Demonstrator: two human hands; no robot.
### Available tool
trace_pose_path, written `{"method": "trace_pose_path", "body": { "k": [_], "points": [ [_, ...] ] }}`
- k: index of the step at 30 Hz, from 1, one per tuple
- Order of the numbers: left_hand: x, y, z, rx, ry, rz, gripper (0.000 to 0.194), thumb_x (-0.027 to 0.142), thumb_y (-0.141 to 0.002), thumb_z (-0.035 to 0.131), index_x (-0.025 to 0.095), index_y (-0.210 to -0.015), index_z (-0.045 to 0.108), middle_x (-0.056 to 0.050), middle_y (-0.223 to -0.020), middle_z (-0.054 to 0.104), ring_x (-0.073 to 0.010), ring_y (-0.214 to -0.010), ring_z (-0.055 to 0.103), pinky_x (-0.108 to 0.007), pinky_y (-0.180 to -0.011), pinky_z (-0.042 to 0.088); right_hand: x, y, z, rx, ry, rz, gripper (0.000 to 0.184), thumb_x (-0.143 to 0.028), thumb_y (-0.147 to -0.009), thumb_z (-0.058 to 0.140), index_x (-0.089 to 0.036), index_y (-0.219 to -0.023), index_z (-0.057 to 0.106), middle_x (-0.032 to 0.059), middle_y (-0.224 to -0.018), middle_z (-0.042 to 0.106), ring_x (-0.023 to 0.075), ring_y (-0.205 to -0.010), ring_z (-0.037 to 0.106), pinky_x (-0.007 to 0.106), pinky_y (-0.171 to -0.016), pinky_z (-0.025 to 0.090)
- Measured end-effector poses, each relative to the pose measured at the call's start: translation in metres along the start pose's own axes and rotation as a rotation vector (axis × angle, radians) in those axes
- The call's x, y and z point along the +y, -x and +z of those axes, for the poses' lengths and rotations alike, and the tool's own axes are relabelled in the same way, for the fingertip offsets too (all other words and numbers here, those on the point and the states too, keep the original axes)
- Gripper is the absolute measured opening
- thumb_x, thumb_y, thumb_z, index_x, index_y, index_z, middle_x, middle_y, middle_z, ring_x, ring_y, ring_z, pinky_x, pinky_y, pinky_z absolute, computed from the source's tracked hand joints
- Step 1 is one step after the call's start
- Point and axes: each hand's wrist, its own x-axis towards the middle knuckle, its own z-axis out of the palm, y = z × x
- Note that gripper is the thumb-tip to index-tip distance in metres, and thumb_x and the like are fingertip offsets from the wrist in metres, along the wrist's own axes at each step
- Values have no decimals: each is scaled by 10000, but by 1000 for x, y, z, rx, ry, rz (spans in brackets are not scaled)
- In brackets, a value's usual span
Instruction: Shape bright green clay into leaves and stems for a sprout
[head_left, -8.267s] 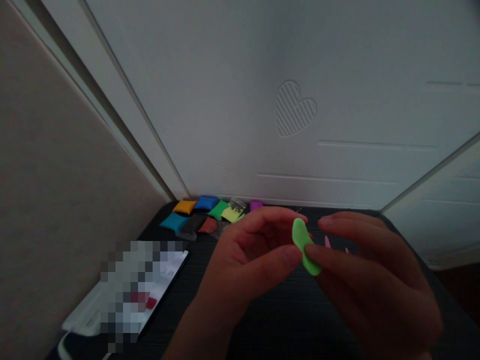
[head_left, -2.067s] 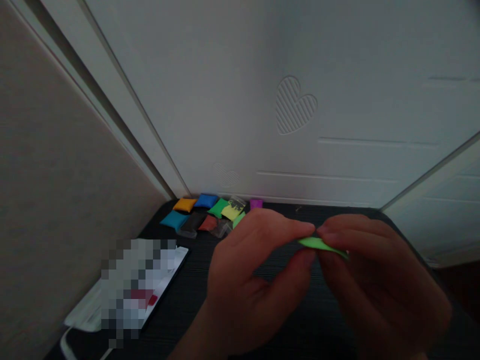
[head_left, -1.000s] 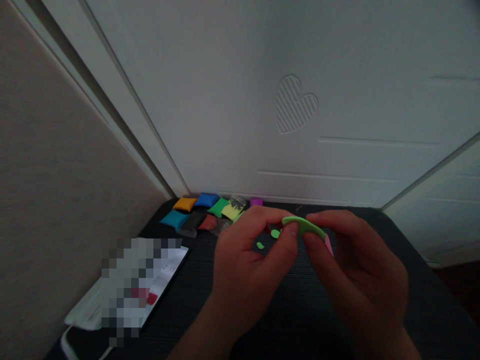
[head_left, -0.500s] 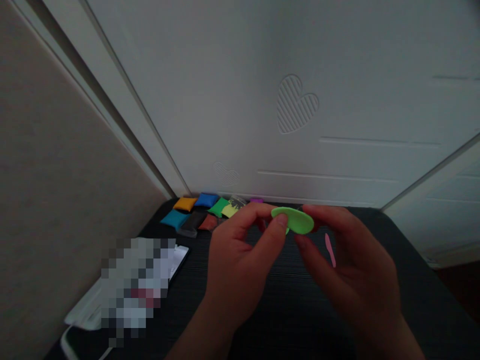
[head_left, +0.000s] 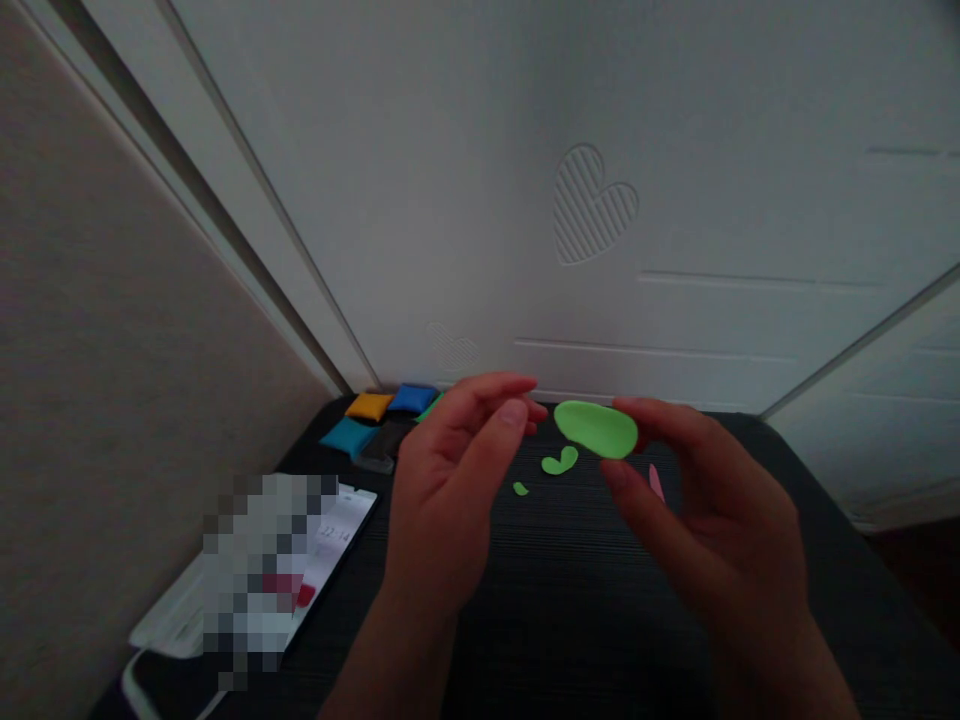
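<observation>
Fingertips of the right hand (head_left: 697, 510) pinch a flattened oval of light green clay (head_left: 596, 429) by its right edge, thumb below and forefinger above, so the oval hangs in the air above the tabletop (head_left: 570, 610) with its left edge free. The left hand (head_left: 450, 480) hovers just beside it, fingers loosely curled and thumb near the forefinger, gripping nothing and not touching the clay. Between and below the two hands, two small green clay scraps lie on the dark ribbed surface: a curled one (head_left: 559, 461) and a tiny one (head_left: 520, 489) to its left. A pink plastic tool (head_left: 655, 482) shows partly behind the right hand's fingers. Farther back, against the white panel with embossed hearts (head_left: 592, 205), packets of coloured clay (head_left: 375, 420) sit in a cluster at the tabletop's far left corner, some hidden by the left hand. To the near left, a phone (head_left: 330, 540) with a lit screen lies at the tabletop's left edge, beside the beige wall. The stretch of tabletop in front of the hands lies bare and dark.
</observation>
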Motion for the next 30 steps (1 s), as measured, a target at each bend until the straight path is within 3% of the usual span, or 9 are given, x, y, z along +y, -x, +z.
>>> {"method": "trace_pose_path", "body": {
  "k": [6,11,15,22,30],
  "points": [
    [-5,-7,-10,31,-37,-12,130,248,-786,526,199,-863,619,1,-749,628,-114,-707,583,-225,-666,462,19,-3,-13,65,37,117,321,-215,-764,557,-263,-1080,520,16,-948,582,159,-863,559,334,-759,448],
    [-30,-20,-11,-143,-206,-119,184,319,-790,521,177,-871,606,-8,-770,630,-123,-728,579,-236,-688,453,70,14,-6,-114,113,289,310,-284,-779,528,-220,-1081,516,24,-845,603,151,-750,570,337,-696,464],
    [-63,-30,-4,-276,-407,-142,247,369,-803,472,169,-886,591,-30,-832,627,-158,-775,580,-285,-718,444,113,39,9,-169,171,430,281,-274,-781,502,-224,-1057,529,27,-833,615,163,-735,579,366,-716,465],
    [-108,-36,-3,-539,-700,-138,235,312,-825,403,200,-899,597,-26,-845,634,-170,-771,581,-293,-699,443,140,57,21,-358,303,396,268,-200,-782,478,-218,-1043,533,41,-920,599,177,-828,551,357,-772,439],
    [-163,-24,4,-660,-1013,-40,273,233,-798,445,146,-1024,570,-89,-1002,604,-206,-939,539,-317,-842,396,152,60,25,-385,472,301,228,-231,-775,499,-206,-990,568,54,-936,613,212,-885,543,393,-795,414]
  ]
}}
